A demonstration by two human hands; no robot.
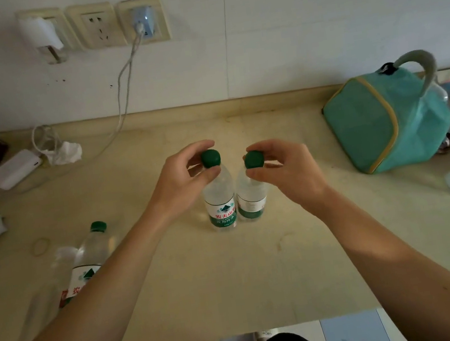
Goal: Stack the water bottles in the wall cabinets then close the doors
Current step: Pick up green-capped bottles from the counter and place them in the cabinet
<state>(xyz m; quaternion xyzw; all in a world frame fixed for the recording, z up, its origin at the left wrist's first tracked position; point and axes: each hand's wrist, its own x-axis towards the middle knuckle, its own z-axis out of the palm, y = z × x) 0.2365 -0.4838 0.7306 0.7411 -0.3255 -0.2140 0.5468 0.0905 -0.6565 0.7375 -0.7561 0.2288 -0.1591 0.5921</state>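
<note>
Two clear water bottles with green caps stand side by side on the beige counter (pixel 234 280). My left hand (pixel 181 179) pinches the neck of the left bottle (pixel 220 200) just under its cap. My right hand (pixel 282 170) grips the right bottle (pixel 251 198) the same way, fingers around the cap. A third bottle (pixel 85 261) of the same kind stands at the left, partly hidden behind my left forearm. No wall cabinet is in view.
A teal bag (pixel 386 123) with a grey handle sits at the right, with packets and a pale cap beyond it. At the left lie a white power bank (pixel 15 169), crumpled tissue, a rubber band and a soft toy. A charger cable hangs from the wall sockets (pixel 120 25).
</note>
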